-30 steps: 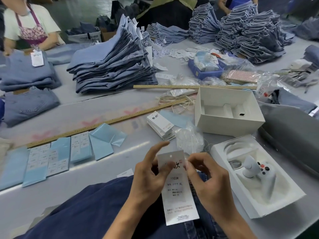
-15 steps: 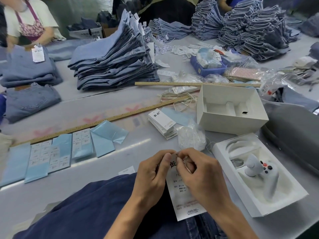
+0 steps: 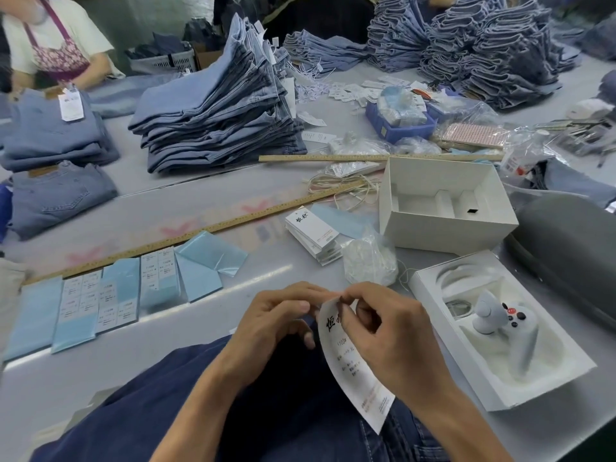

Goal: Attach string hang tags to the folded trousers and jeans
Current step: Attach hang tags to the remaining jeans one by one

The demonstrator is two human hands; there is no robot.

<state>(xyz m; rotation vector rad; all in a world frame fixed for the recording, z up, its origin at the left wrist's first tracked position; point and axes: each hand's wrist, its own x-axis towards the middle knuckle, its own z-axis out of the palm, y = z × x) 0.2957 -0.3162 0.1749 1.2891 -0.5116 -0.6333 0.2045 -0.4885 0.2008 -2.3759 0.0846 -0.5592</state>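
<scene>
A long grey tabletop (image 3: 100,378) fills a garment workroom, with another worker's apron and arms at the far left. Stacks of folded jeans (image 3: 216,105) rise across the back, and a wooden ruler (image 3: 186,233) lies diagonally over the middle. Blue label sheets (image 3: 100,301) sit left, a pile of spare tags (image 3: 313,233) near the centre, an open white box (image 3: 446,201) behind a tray holding a grey controller (image 3: 500,321) on the right. Dark trousers (image 3: 166,411) lie at the near edge. Above them the left hand (image 3: 280,325) and right hand (image 3: 390,331) both pinch the top of a white hang tag (image 3: 353,375). Since half a second ago the tag has bent and tilted rightward, and the hands have drawn slightly apart.
</scene>
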